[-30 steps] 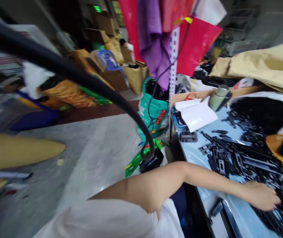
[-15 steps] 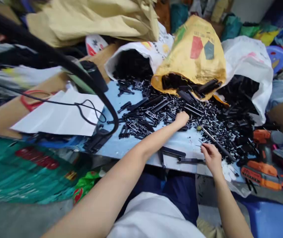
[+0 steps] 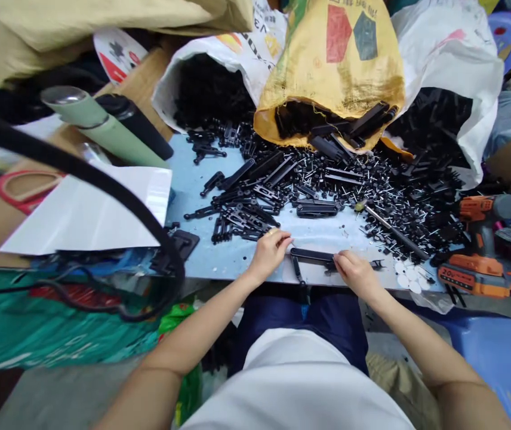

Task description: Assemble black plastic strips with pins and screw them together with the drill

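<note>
At the front edge of the table lies a long black plastic bar (image 3: 313, 255), with a shorter black arm (image 3: 298, 270) angled down from its left end. The fingers of my right hand (image 3: 357, 275) are closed at the bar's right end. My left hand (image 3: 270, 254) is in a pinch just left of the bar, apart from it; what its fingertips hold is too small to make out. Another dark part (image 3: 376, 264) sticks out to the right, partly behind my right hand. Just beyond lies a black assembled bar piece (image 3: 318, 208).
Heaped black parts and screws (image 3: 399, 209) spread below a yellow sack (image 3: 327, 77) and white sacks (image 3: 448, 60). A screwdriver-like rod (image 3: 394, 230) lies on them. An orange cordless drill (image 3: 477, 257) is at right. A black cable (image 3: 116, 191) arcs across the left, over white paper (image 3: 98, 209).
My left hand has come back from the heap toward the front edge. My right hand has moved left onto the bar's end. A black assembled piece now shows where my left hand was. The view has shifted.
</note>
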`<state>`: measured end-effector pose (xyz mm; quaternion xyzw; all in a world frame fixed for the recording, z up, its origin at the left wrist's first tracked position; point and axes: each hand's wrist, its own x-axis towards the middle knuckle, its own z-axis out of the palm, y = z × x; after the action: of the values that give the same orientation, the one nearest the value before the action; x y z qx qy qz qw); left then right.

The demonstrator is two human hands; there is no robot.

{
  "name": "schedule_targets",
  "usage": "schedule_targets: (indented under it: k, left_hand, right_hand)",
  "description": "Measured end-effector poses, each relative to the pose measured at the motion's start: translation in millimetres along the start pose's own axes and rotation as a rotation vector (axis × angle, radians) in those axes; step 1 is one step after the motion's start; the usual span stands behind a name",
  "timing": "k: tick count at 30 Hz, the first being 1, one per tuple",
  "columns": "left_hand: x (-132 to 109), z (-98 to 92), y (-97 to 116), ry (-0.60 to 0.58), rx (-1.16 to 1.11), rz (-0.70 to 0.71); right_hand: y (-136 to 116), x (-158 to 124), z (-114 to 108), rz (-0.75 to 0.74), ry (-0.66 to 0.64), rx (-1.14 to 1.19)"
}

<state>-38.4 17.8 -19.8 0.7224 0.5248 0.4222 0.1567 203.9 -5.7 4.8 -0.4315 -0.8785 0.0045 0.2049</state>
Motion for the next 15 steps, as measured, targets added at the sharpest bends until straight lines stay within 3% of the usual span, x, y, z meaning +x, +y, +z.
schedule_targets:
  k: [5,11,15]
  left_hand:
    - [-12.7,2.7,2.7,0.019,0.169,0.200]
    - [-10.1,-3.1,7.1,-0.102,0.355,0.437]
    - [-12.6,-5.1,8.7,-0.114,0.441,0.454]
  right_hand:
    - [-1.1,-4.3,2.5,-0.030,0.091,0.015]
    - [-1.1,-6.8,4.2,-0.027,0.165,0.048]
    - [0.2,-8.9,6.0,0.004,0.154,0.134]
